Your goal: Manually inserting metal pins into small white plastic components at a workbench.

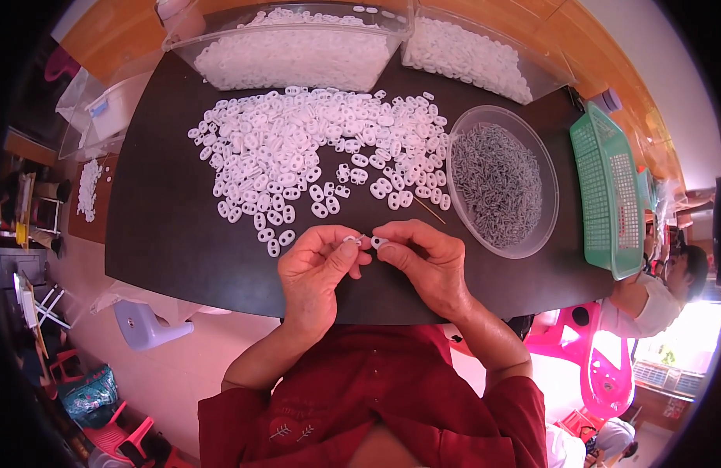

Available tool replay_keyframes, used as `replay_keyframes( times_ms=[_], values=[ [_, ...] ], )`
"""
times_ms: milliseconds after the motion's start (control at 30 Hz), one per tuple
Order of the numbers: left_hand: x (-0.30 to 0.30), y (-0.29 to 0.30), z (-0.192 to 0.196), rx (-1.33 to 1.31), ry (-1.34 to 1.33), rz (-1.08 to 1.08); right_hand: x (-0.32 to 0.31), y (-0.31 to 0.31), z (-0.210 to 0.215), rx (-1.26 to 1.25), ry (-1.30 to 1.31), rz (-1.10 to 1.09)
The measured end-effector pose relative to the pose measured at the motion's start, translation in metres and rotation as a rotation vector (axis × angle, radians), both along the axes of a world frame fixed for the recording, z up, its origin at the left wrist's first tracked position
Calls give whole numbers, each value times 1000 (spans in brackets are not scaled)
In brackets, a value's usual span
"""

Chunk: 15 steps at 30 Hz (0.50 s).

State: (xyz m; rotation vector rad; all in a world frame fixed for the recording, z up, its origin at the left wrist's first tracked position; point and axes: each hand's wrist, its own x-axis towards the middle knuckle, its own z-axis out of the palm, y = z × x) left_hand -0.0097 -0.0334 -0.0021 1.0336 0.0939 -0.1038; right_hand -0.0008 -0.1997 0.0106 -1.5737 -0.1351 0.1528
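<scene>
My left hand (317, 269) pinches a small white plastic piece (352, 240) between thumb and fingertips, close above the dark table (243, 269). A short grey tip shows beside that piece, too small to make out fully. Just to its right, my right hand (430, 265) grips another white oval piece (378, 242) with a hole in it. The fingertips of both hands nearly meet. Beyond them spreads a large heap of white two-holed oval pieces (271, 144). On the right stands a round clear tub (549, 207) full of grey screws (497, 183).
Two clear bins (387, 70) of white pieces (465, 58) line the far edge. A green basket (610, 195) stands at the right edge. A thin wooden stick (429, 209) lies near the tub. A purple stool (146, 324) is at lower left; another person (657, 296) sits at right.
</scene>
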Motion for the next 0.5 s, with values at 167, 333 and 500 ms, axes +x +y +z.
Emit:
replay_keyframes(
  times_ms=[167, 333, 500],
  values=[
    [-2, -1, -3, 16, -14, 12, -1, 0, 2, -174, -63, 19],
    [-2, -5, -5, -32, 53, -46, 4, -1, -5, -262, -291, 9],
    [1, -5, -2, -72, 104, -59, 2, 2, -3, -127, -80, -63]
  ],
)
